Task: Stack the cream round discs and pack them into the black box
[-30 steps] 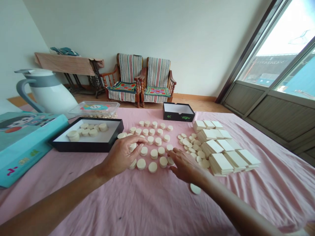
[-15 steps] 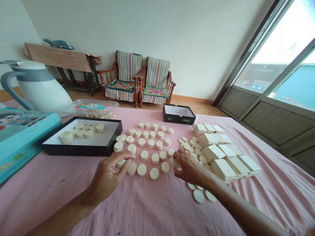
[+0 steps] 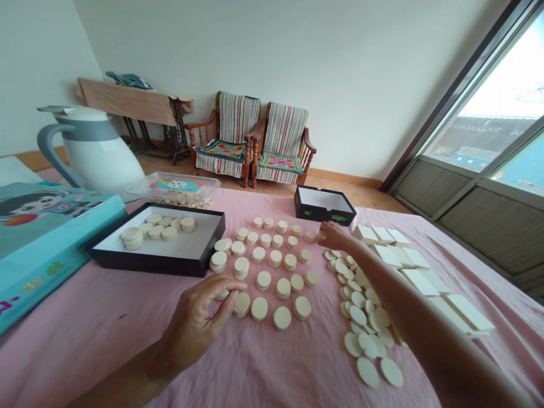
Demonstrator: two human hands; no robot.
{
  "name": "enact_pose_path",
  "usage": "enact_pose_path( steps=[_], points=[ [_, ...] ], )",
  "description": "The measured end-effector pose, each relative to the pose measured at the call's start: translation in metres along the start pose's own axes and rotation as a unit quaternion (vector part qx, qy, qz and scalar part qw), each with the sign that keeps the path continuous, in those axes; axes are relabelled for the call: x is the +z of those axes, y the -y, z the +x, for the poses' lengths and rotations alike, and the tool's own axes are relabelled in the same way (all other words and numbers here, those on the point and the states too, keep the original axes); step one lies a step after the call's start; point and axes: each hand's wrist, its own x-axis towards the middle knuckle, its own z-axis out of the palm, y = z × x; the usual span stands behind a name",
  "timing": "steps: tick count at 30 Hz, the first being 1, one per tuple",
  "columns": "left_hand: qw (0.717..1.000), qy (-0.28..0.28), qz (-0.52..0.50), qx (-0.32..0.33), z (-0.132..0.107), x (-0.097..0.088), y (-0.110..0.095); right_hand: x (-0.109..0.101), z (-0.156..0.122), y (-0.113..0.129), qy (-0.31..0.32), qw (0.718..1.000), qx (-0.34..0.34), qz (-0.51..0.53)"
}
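Note:
Rows of small stacks of pale round wooden discs [image 3: 275,258] lie on the pink tablecloth [image 3: 263,362]. My left hand [image 3: 199,320] rests at the near left end of the rows, its fingers curled around a stack of discs [image 3: 221,295] there. My right hand [image 3: 334,233] reaches far across to the back right end of the rows, fingers pinched at a disc stack [image 3: 311,235]. Loose thin discs [image 3: 361,309] lie scattered under my right forearm. Stacks of pale rectangular tiles [image 3: 408,266] sit to the right.
A black tray [image 3: 199,263] holding several disc stacks sits at left, beside a teal box [image 3: 42,238], a clear plastic container [image 3: 174,190] and a white jug [image 3: 100,150]. A small black box [image 3: 325,205] stands at the back. Two chairs stand beyond the table.
My right hand has moved from the near right of the rows to the far back right end. My left hand has stayed at the near left stacks. The view has shifted closer.

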Motion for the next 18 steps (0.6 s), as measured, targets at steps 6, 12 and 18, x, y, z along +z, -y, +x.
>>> enact_pose_path(
  steps=[6,12,18],
  points=[
    [1.0,-0.001,-0.001,0.003,-0.001,-0.001,0.001,0.003,0.001,-0.003,0.027,1.0,0.007,0.005],
    [1.0,0.014,-0.007,-0.021,-0.002,0.002,0.004,-0.031,-0.037,0.01,-0.002,0.999,-0.028,0.045],
    [1.0,0.019,-0.012,-0.02,0.0,0.003,0.002,-0.03,-0.096,0.042,0.044,0.978,-0.17,0.109]
  ],
)
